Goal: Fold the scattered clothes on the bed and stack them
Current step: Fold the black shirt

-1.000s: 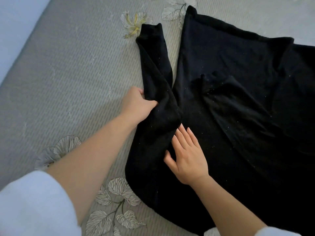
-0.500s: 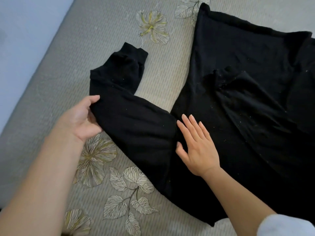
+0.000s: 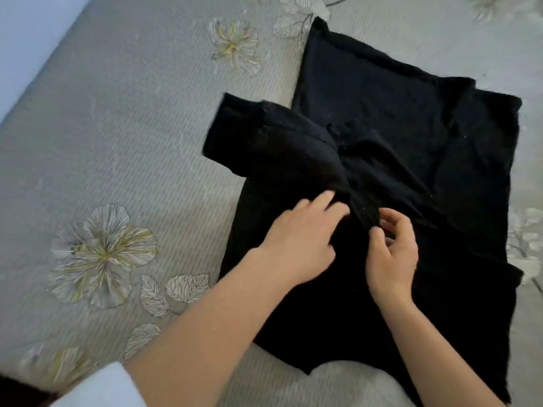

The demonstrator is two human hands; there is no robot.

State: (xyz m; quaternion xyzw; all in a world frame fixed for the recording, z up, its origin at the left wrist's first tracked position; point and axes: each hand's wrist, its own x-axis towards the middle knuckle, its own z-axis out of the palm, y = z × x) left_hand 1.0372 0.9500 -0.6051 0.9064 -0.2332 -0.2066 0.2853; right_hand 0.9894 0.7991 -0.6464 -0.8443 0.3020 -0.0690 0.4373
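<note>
Grey floral bedspread (image 3: 117, 127), black garment (image 3: 382, 98) lying on it

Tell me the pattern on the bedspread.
The bedspread is grey, finely striped, with pale flowers; head view.

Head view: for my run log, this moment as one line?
black sweater: flat on bed | sleeve: cuff end on bed | left hand: touches sleeve | right hand: pinches sweater
</note>
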